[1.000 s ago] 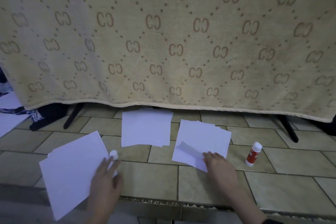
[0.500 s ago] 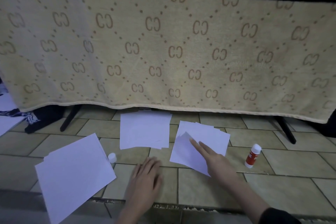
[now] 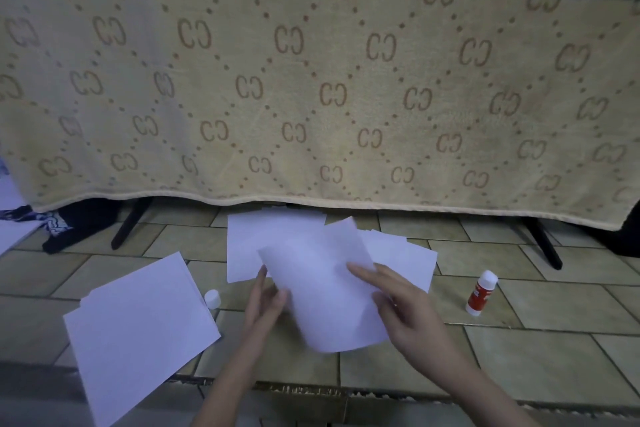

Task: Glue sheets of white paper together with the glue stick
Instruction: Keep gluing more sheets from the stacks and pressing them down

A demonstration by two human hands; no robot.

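Held sheet (image 3: 325, 291): white paper, lifted off the tiled floor (image 3: 554, 357) at centre, tilted, lower edge curling toward the camera.
Left pile (image 3: 138, 329): white sheets lying flat on the floor at far left, edges slightly fanned, apart from both hands.
Cap (image 3: 212, 298): small white cap upright on the floor, just beside the left pile's right edge.
Left hand (image 3: 265, 305): grip pinching the held sheet at its left edge, fingers behind the paper.
Middle pile (image 3: 256, 243): white sheets flat on the floor behind the held sheet, partly covered by it.
Right hand (image 3: 401, 302): grip pinching the held sheet at its right edge, forefinger extended across the paper's face.
Right pile (image 3: 405, 256): white sheets on the floor, right of the held sheet, partly behind it.
Glue stick (image 3: 480, 293): red body with white top, standing uncapped on the floor, right of all the paper.
Blanket (image 3: 311, 90): beige patterned cloth hanging along the back.
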